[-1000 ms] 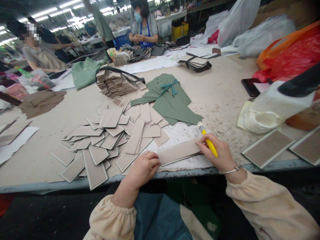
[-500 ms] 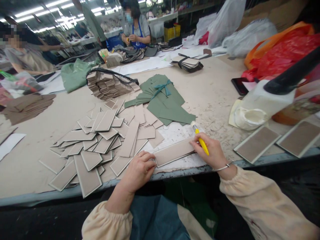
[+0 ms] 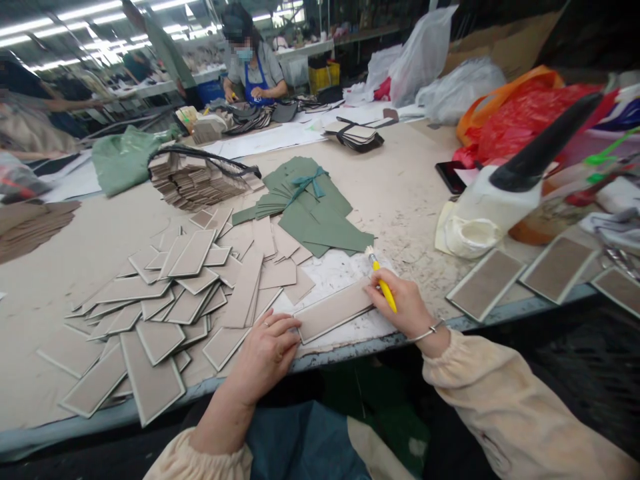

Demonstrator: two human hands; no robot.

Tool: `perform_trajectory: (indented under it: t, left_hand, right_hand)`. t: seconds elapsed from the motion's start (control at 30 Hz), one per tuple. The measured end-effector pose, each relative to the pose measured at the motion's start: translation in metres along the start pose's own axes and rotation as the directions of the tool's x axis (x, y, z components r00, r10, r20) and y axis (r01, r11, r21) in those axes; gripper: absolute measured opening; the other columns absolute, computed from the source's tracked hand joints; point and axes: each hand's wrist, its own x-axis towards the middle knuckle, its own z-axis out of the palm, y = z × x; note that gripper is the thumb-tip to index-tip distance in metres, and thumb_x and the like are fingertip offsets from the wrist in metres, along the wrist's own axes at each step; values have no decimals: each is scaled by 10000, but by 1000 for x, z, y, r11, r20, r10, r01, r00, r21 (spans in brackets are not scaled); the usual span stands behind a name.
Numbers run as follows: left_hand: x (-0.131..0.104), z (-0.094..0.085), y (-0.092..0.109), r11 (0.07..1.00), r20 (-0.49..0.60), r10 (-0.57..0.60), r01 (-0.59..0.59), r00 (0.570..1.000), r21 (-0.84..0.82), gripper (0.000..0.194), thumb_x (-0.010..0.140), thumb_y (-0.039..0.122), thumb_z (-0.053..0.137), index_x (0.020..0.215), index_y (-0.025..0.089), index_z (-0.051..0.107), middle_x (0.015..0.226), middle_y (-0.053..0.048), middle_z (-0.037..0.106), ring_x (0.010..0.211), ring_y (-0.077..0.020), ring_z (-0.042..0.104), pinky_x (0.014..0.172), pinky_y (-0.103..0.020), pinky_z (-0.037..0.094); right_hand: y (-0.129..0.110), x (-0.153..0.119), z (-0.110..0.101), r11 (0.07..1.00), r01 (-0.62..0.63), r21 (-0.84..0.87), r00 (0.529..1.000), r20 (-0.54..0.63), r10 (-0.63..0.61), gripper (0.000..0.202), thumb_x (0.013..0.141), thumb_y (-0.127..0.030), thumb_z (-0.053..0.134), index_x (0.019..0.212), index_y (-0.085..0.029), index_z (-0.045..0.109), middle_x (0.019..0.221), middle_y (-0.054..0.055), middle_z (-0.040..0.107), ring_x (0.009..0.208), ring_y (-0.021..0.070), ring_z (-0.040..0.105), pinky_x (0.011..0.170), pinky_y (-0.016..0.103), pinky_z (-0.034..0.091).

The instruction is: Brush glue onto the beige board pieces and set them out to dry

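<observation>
A long beige panel [image 3: 333, 312] with a pale edge lies near the table's front edge, on a whitish, glue-stained patch. My left hand [image 3: 265, 353] is closed at its left end, fingers bent around the corner. At the other end, the fingertips of my right hand [image 3: 405, 307] pinch the panel. That same hand also grips a yellow-handled brush [image 3: 386, 293], its pale bristles pointing up and away from the panel. Left of my hands spreads a loose heap of similar pale-edged panels [image 3: 193, 255]. Beyond the brush lie green cut pieces [image 3: 320, 217] tied with a teal strip.
A white plastic container [image 3: 515, 200] with a black part stands at right, near a phone [image 3: 449, 177] and red bag [image 3: 520, 123]. Finished-looking panels [image 3: 485, 285] overhang the front edge. A tied stack [image 3: 193, 179] sits farther back. Across the table a co-worker [image 3: 255, 70] handles pieces.
The view has swung to the right, so things sit farther left and another panel shows at the right edge. Both hands keep their places on the panel; the brush stays in my right hand.
</observation>
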Motion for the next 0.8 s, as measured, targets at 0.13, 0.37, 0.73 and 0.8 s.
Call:
perform_trajectory:
  t: [0.13,0.37,0.73,0.8]
  left_hand:
    - [1,-3,2,1000,-17,6,-6,1000,3,183,890,191,517,814,221,680,1083,-34,667,1045,-213,558,1028,-496,389]
    - [1,-4,3,1000,-10,2,-2,1000,0,182,889,194,520,804,225,677,1064,-26,664,1044,-213,544,1032,-483,397]
    - [1,-3,2,1000,-14,3,-3,1000,11,202,896,202,509,780,218,674,1012,-53,619,970,-198,539,1019,-477,400]
    - [2,-3,3,1000,-11,-2,2,1000,17,205,898,205,506,783,220,675,993,-53,611,951,-195,534,1014,-474,403]
  right_hand:
    - [0,0,0,1000,15,-3,1000,-6,-15,46,814,-214,566,801,-215,522,665,-34,589,572,120,581,578,220,393]
    - [3,-2,2,999,35,5,999,-9,-35,50,814,-206,564,811,-218,515,686,-34,587,586,116,583,586,217,396]
    - [-1,0,0,998,54,-33,998,-6,-55,39,825,-205,544,799,-215,516,676,-24,586,587,127,583,584,225,401]
    - [-1,0,0,998,61,-25,998,-8,-62,36,823,-199,548,807,-214,519,683,-26,586,581,122,581,582,221,401]
